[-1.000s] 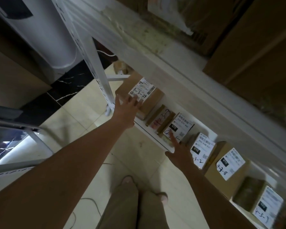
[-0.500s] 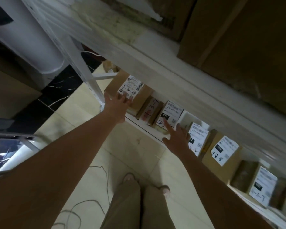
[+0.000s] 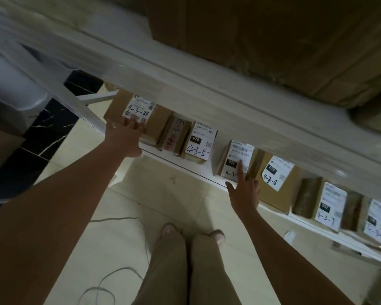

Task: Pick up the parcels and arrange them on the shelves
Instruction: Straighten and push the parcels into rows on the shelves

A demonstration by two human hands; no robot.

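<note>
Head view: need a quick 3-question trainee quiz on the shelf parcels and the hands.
1. True or false: the left hand touches parcel 4-3-24.
2. The right hand lays its index finger on a parcel whose black tag reads: A 070, B 032, C 010.
3. Fill in: the slim parcel between 4-3-24 and 4-3-5 is handwritten in ___ ink.
Key: 1 true; 2 B; 3 red.
</note>
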